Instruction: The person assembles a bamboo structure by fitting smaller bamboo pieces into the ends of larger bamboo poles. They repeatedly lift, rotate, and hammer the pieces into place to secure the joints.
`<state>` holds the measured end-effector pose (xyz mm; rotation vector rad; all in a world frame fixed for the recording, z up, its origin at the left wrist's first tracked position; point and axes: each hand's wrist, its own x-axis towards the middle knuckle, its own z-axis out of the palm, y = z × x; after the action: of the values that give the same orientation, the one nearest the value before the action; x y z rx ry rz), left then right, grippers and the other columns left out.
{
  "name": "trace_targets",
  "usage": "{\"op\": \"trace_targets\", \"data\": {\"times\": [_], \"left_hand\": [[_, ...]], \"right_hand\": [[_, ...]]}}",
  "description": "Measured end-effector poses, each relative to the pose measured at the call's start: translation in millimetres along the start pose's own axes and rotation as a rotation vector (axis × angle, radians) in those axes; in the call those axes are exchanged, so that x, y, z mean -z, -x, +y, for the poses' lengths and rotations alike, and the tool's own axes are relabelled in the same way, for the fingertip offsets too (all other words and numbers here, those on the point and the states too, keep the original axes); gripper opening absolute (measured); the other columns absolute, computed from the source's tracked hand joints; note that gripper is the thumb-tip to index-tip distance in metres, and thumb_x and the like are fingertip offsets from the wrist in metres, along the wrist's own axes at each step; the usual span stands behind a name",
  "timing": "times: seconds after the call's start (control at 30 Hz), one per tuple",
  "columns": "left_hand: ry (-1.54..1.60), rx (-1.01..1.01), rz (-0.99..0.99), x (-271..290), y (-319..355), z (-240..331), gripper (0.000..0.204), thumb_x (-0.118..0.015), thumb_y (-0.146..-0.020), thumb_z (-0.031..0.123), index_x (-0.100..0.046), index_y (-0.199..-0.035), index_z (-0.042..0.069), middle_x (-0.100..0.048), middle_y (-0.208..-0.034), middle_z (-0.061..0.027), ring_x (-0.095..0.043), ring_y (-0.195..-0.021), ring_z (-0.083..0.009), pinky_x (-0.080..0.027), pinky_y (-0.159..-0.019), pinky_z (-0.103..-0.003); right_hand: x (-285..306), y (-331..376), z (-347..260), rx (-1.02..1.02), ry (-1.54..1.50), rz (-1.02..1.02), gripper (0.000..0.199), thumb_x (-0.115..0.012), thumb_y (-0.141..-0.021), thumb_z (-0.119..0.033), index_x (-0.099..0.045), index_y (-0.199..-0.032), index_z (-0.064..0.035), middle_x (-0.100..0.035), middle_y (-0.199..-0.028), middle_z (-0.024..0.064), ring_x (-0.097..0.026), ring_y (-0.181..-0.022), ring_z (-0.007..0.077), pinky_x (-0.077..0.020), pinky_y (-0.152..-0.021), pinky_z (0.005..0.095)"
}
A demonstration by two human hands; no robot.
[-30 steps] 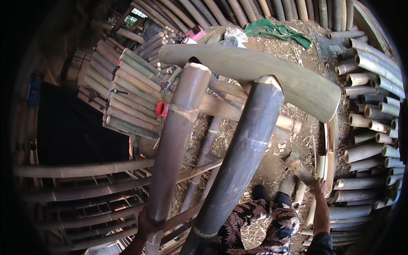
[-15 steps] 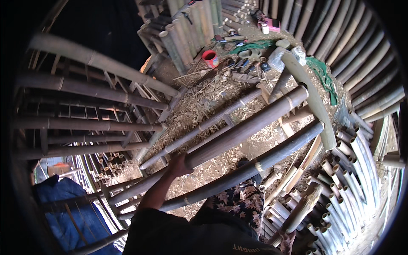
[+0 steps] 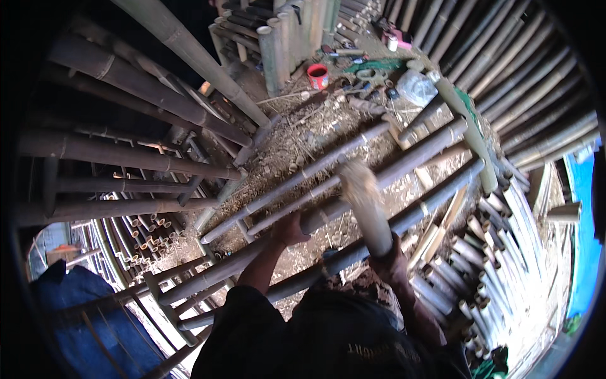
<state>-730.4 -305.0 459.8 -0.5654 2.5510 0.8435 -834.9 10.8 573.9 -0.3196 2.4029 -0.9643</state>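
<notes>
My left hand [image 3: 290, 232] is wrapped round a dark bamboo pole [image 3: 252, 252], part of a ladder-like bamboo frame lying across in front of me. Its fingertips are hidden behind the pole. In my right hand [image 3: 389, 262] is a thick bamboo club [image 3: 369, 215], its frayed head blurred by motion and raised over the same pole. Nearer my body runs a second long dark pole [image 3: 410, 218] of the frame. A greenish crosspiece [image 3: 470, 136] joins the poles at the far right end, and another crosspiece [image 3: 161, 309] spans the near left end.
Stacked bamboo frames [image 3: 139, 161] jut in from the left. Cut bamboo tubes [image 3: 505, 252] are piled at the right, and long poles [image 3: 499, 69] lean at the upper right. A red bucket [image 3: 317, 77] stands on the chip-strewn floor. A blue tarp [image 3: 95, 322] lies lower left.
My right hand has swung the club up from low at my right side to over the pole. My left hand has shifted slightly right along the pole.
</notes>
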Motion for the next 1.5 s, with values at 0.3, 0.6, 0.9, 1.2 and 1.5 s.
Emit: {"op": "trace_targets", "data": {"times": [0.3, 0.6, 0.9, 1.2, 1.5], "left_hand": [[-0.049, 0.035, -0.003, 1.4, 12.7, -9.3, 0.086, -0.085, -0.057, 0.046, -0.051, -0.123, 0.004, -0.063, -0.116, -0.0210, -0.062, -0.108, -0.0360, -0.050, -0.093, -0.044], [-0.069, -0.052, 0.050, -5.4, 1.0, -12.9, 0.085, -0.087, -0.053, 0.042, -0.053, -0.122, 0.006, -0.065, -0.112, -0.0190, -0.063, -0.103, -0.0374, -0.052, -0.088, -0.046], [-0.115, -0.376, 0.039, -20.1, -1.6, -44.0, 0.078, -0.073, -0.079, 0.047, -0.040, -0.139, 0.009, -0.052, -0.135, -0.0161, -0.051, -0.122, -0.0316, -0.043, -0.103, -0.045], [0.005, -0.012, -0.021, -7.6, -1.3, -3.1, 0.083, -0.088, -0.055, 0.044, -0.056, -0.124, 0.008, -0.067, -0.114, -0.0161, -0.063, -0.107, -0.0361, -0.050, -0.091, -0.043], [-0.056, -0.065, -0.015, -24.2, -7.0, -20.8, 0.088, -0.089, -0.053, 0.037, -0.054, -0.127, 0.007, -0.066, -0.114, -0.0165, -0.064, -0.107, -0.0339, -0.051, -0.092, -0.043]], "right_hand": [[-64.4, -8.0, -68.8, -0.152, 0.133, -0.259, 0.080, -0.077, -0.072, -0.035, -0.033, -0.135, -0.0118, -0.060, -0.119, 0.0236, -0.063, -0.103, 0.0438, -0.0531, -0.089, 0.0501], [-75.5, -30.1, -40.0, -0.142, 0.141, -0.328, 0.063, -0.071, -0.074, -0.026, -0.038, -0.126, -0.0113, -0.061, -0.108, 0.0229, -0.064, -0.097, 0.0419, -0.0555, -0.078, 0.0498], [-45.6, -5.4, -101.1, 0.480, -0.326, 0.073, 0.071, -0.074, -0.077, -0.029, -0.037, -0.132, -0.0041, -0.061, -0.110, 0.0270, -0.067, -0.087, 0.0431, -0.0573, -0.080, 0.0461], [-68.5, -26.7, -56.0, -0.150, -0.072, -0.223, 0.061, -0.071, -0.075, -0.031, -0.042, -0.120, -0.0024, -0.066, -0.094, 0.0258, -0.067, -0.086, 0.0433, -0.0549, -0.074, 0.0485], [-76.9, -23.8, -26.3, -0.274, 0.024, -0.315, 0.069, -0.075, -0.072, -0.035, -0.042, -0.120, 0.0004, -0.067, -0.082, 0.0226, -0.069, -0.081, 0.0388, -0.0555, -0.069, 0.0470]]}}
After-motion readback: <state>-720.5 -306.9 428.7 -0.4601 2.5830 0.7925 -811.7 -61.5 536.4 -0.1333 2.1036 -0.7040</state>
